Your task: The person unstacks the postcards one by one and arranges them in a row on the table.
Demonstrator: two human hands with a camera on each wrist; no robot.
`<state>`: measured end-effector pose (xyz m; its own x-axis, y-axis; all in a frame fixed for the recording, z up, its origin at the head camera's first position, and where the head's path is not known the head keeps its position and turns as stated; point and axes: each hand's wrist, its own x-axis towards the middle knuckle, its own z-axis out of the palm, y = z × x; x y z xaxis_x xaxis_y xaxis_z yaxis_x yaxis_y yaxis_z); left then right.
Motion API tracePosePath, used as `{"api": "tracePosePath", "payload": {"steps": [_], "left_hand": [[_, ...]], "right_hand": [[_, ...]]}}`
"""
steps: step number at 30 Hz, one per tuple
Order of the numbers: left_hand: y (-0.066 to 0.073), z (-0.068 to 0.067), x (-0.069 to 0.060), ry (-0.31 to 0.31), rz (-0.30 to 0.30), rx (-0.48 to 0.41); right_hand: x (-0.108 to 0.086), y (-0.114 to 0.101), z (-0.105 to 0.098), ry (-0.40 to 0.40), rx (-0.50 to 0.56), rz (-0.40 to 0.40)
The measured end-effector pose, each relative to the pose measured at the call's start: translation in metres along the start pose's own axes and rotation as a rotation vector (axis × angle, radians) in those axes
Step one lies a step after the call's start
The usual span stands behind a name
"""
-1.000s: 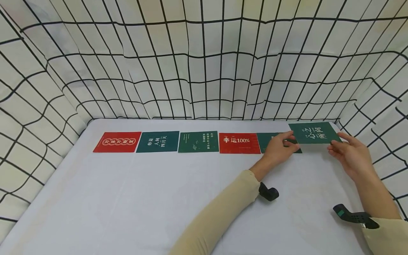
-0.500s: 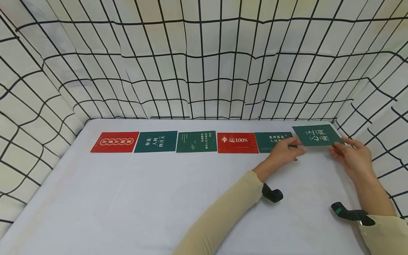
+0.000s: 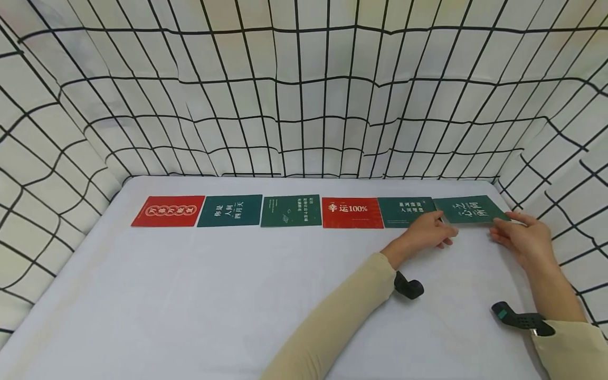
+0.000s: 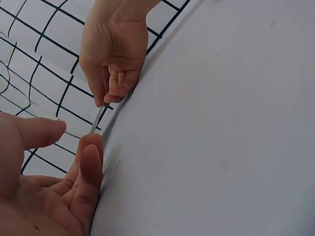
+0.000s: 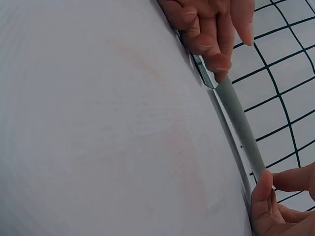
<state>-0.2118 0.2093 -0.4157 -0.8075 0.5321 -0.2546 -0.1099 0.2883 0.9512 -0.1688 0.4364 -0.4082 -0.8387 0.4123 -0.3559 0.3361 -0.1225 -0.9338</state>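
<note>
A dark green card with white Chinese characters (image 3: 467, 209) lies at the right end of a row of cards. My right hand (image 3: 527, 237) pinches its right edge between thumb and fingers, with that side slightly off the white cloth. My left hand (image 3: 427, 231) is at the card's left end, fingertips touching its edge; the left thumb (image 4: 44, 132) stands apart from the fingers. In the right wrist view, the card (image 5: 241, 120) appears nearly edge-on between both hands. Beside it lies another green card (image 3: 406, 211), partly behind my left hand.
Leftward along the row are a red card (image 3: 353, 213), a green card (image 3: 291, 211), a teal card (image 3: 230, 211) and a red card (image 3: 168, 211). White cloth (image 3: 214, 295) covers the table. Black-gridded white walls (image 3: 304, 95) rise at the back and both sides.
The held green card has come down level with the row, its left edge now beside the neighbouring green card. My left hand has moved slightly right and its thumb has left the card.
</note>
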Motion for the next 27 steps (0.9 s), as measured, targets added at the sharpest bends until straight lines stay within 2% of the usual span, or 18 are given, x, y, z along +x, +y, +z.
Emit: {"api": "tracePosePath", "payload": {"steps": [6, 12, 18, 22, 27], "left_hand": [[0.002, 0.000, 0.005, -0.006, -0.003, 0.159], [0.003, -0.001, 0.009, -0.014, -0.009, 0.211], [0.005, -0.004, 0.007, -0.012, -0.006, 0.295], [0.003, -0.007, 0.005, -0.015, 0.017, 0.287], [-0.002, -0.013, 0.001, -0.034, 0.048, 0.222]], "right_hand": [[0.000, 0.000, 0.001, 0.005, -0.047, 0.025], [0.000, -0.003, 0.001, -0.006, -0.096, 0.025], [0.000, -0.004, 0.003, -0.025, -0.245, 0.003], [0.001, -0.004, 0.004, -0.038, -0.242, -0.003], [0.002, -0.004, 0.006, -0.055, -0.206, -0.011]]}}
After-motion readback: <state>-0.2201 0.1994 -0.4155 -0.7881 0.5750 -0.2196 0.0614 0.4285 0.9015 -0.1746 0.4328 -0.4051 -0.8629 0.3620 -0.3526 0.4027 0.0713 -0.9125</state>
